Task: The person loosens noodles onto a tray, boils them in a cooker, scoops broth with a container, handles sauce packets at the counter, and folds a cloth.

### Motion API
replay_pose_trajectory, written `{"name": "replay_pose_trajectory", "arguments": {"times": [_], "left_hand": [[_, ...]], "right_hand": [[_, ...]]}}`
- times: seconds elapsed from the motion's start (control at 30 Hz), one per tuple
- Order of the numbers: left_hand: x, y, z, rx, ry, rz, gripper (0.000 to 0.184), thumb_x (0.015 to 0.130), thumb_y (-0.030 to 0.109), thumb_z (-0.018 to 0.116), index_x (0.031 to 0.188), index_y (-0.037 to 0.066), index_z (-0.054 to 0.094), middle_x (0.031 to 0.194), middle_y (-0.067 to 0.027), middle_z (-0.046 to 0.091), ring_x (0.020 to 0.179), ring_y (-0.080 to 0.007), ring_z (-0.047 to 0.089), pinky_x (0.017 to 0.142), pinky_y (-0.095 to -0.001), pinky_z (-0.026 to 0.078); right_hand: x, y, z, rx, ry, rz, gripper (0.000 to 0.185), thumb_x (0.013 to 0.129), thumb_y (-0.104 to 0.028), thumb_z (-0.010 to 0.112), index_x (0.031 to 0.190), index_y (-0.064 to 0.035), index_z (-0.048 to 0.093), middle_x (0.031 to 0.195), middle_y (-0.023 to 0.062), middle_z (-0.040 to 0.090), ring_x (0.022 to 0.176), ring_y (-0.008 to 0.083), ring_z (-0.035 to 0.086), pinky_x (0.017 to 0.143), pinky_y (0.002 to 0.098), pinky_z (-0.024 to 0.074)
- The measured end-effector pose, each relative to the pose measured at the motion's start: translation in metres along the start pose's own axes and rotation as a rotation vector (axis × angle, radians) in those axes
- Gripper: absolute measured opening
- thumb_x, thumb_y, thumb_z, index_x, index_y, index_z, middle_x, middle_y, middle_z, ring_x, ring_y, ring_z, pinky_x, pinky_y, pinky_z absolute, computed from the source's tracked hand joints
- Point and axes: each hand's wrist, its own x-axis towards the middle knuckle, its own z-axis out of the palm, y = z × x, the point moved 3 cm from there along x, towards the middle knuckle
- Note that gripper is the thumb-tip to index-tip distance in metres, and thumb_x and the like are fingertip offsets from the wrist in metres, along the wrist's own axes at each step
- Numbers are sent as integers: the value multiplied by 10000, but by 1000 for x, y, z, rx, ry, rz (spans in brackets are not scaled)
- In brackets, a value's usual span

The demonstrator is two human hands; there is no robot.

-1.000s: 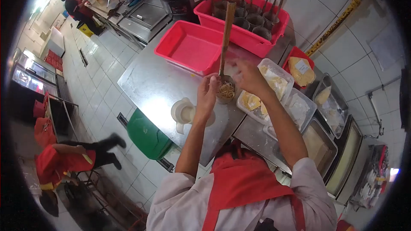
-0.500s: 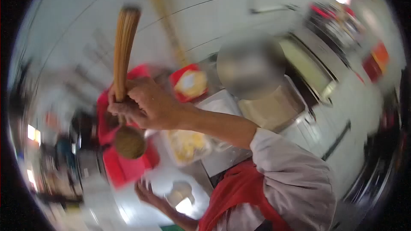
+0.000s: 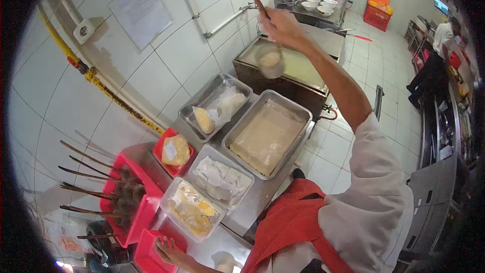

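Note:
My right hand [image 3: 282, 26] is closed around the wooden handle of a noodle strainer [image 3: 272, 62], whose round basket is blurred. This basket hangs at the near side of a metal tank [image 3: 308, 73] filled with pale liquid. The handle slants up to the left above my fist. Low in the view, my left hand [image 3: 169, 254] has its fingers spread at a small red bin [image 3: 151, 245]; I cannot tell whether it presses on it. A larger red bin [image 3: 121, 187] beside it holds several more long-handled strainers [image 3: 129, 197].
A metal tray of pale sheet [image 3: 268, 136] lies in front of the tank. Nearby are a metal tray with bags [image 3: 217, 108], a tub of white powder [image 3: 220, 179], a tub of yellow pieces [image 3: 194, 210] and a red basket [image 3: 172, 151]. A person [image 3: 439, 55] stands at far right.
The view has turned right and steadied. My right hand has carried the noodle strainer from above the red bins to the tank. My left hand remains low beside the small red bin.

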Motion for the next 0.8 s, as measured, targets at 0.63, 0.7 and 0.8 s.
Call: {"name": "replay_pose_trajectory", "arguments": {"times": [0.63,0.7,0.8], "left_hand": [[-168,4,137,36,355,-30,394,909,282,488,1189,5,502,1144,-141,552,1028,-272,557,800,-400,494],[-184,25,177,2,281,-64,359,923,293,512,1182,44,498,1173,-95,530,1042,-230,544,797,-344,469],[-196,52,237,109,117,21,347,922,287,517,1170,46,505,1164,-87,535,992,-215,561,778,-341,473]], "right_hand": [[19,315,33,48,-44,172,244,884,-227,501,921,9,548,640,234,574,611,415,582,571,486,468],[6,337,54,67,-85,211,240,881,-226,508,920,7,549,649,233,578,624,414,585,585,493,467],[-6,346,63,82,-143,185,232,875,-224,521,918,2,550,659,232,582,650,414,590,613,501,465]]}}
